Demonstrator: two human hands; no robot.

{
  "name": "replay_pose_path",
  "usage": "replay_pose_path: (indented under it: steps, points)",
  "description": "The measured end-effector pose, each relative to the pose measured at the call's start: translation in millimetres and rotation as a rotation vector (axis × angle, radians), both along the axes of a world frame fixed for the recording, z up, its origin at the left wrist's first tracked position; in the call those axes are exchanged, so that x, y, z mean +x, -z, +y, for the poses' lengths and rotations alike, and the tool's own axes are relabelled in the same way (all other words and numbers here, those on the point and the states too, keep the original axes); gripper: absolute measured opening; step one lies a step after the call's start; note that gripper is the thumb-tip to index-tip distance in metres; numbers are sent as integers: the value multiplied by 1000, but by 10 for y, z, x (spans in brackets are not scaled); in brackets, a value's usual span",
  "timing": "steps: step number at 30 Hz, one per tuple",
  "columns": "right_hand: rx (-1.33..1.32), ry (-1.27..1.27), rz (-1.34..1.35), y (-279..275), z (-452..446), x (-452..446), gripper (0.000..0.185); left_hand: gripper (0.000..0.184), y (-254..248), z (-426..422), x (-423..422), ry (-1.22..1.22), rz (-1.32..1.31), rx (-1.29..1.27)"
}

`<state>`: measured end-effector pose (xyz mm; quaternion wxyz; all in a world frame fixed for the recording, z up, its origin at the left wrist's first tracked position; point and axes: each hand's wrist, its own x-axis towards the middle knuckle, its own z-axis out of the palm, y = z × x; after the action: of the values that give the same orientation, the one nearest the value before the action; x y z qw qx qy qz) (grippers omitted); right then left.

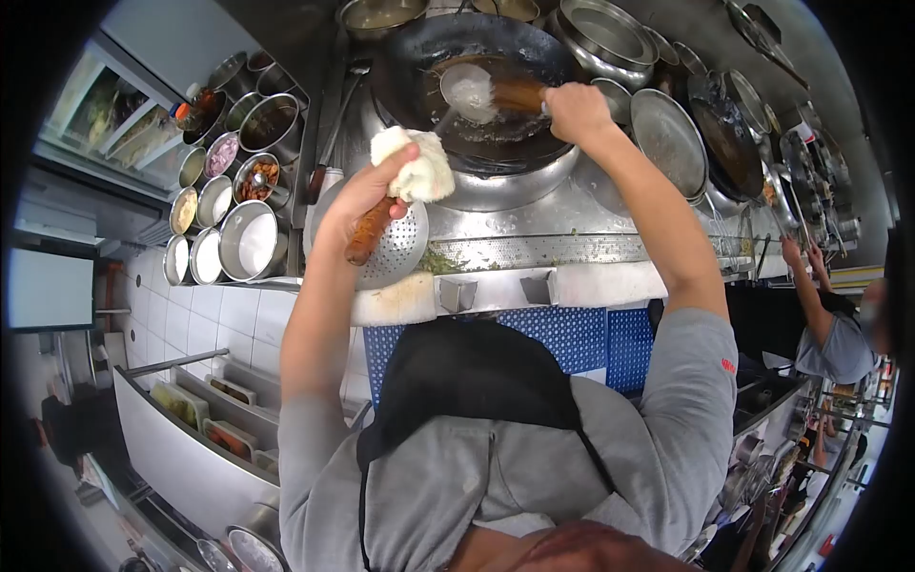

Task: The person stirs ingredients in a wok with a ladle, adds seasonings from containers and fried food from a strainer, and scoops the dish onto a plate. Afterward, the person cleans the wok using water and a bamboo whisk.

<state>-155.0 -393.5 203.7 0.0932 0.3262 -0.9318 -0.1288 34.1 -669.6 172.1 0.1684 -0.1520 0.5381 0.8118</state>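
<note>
My left hand [367, 195] is closed around the wooden handle [370, 231] of a ladle, together with a bunched white cloth [415, 164]. The ladle's metal rod runs up into a large dark wok [410, 57], where its round bowl [457, 81] sits over the wet bottom. My right hand [579, 112] grips a brown bamboo brush [519, 93] over the wok. The brush's far end meets the ladle bowl amid whitish, blurred water. A perforated strainer [405, 250] lies beneath my left hand.
Metal pots of ingredients [255, 181] stand at the left. Several pans and lids [669, 143] crowd the right side of the steel stove. Green scraps [443, 257] lie by the front grate, near a folded cloth [396, 300]. Another person [834, 334] works at the far right.
</note>
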Motion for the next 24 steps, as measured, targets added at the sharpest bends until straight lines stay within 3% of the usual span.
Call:
replay_pose_path:
  steps: [3, 5, 7, 8, 11, 14, 17, 21, 23, 24]
  points:
    - [-79, 38, 55, -394, -185, 288, 17, 47, 183, 66, -28, 111, 38, 970]
    - [-83, 3, -68, -296, -335, 438, 22, 50, 156, 231, 32, 31, -8, 1079]
    - [-185, 19, -233, 189, -384, 193, 26, 49, 160, 396, 93, -30, -15, 1140]
    - [-65, 9, -138, 135, -417, 139, 30, 50, 217, 431, 85, -73, -13, 1187]
    - [-119, 69, 5, 18, -585, 153, 28, 49, 295, 376, 40, -72, 44, 1107]
    - [-157, -24, -172, 74, -603, 317, 20, 47, 240, 386, 44, -88, 52, 1073]
    - [-151, 43, 13, 86, -576, 76, 20, 46, 180, 410, 79, -149, 11, 1092]
    - [-287, 166, -133, -149, -603, 161, 25, 45, 308, 325, 18, -73, 39, 959]
    - [-306, 119, -503, -18, -414, 40, 32, 43, 391, 223, 0, -37, 67, 874]
    - [-293, 120, -462, 21, -282, -81, 33, 42, 427, 142, -18, -35, 83, 816]
